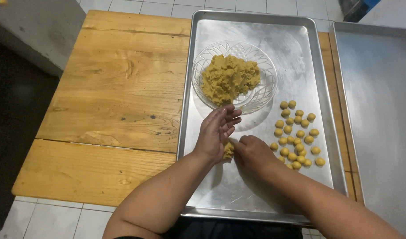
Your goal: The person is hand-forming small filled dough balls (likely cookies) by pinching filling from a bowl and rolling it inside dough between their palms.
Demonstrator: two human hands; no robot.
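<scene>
My left hand (pixel 217 132) hovers over the metal baking tray (pixel 220 186) with a lump of yellow dough (pixel 228 150) resting in its palm, fingers stretched toward the glass bowl. My right hand (pixel 252 151) is beside it, fingertips pinching at that lump. The cut-glass bowl (pixel 267 73) stands at the tray's far middle and holds a mound of yellow dough (pixel 229 79). Several small dough balls (pixel 296 135) lie clustered on the tray to the right of my right hand.
The tray sits on a wooden table (pixel 114 97). A second metal tray (pixel 380 110) lies to the right. A grey block (pixel 39 26) stands at the far left, with white floor tiles beyond and below the table.
</scene>
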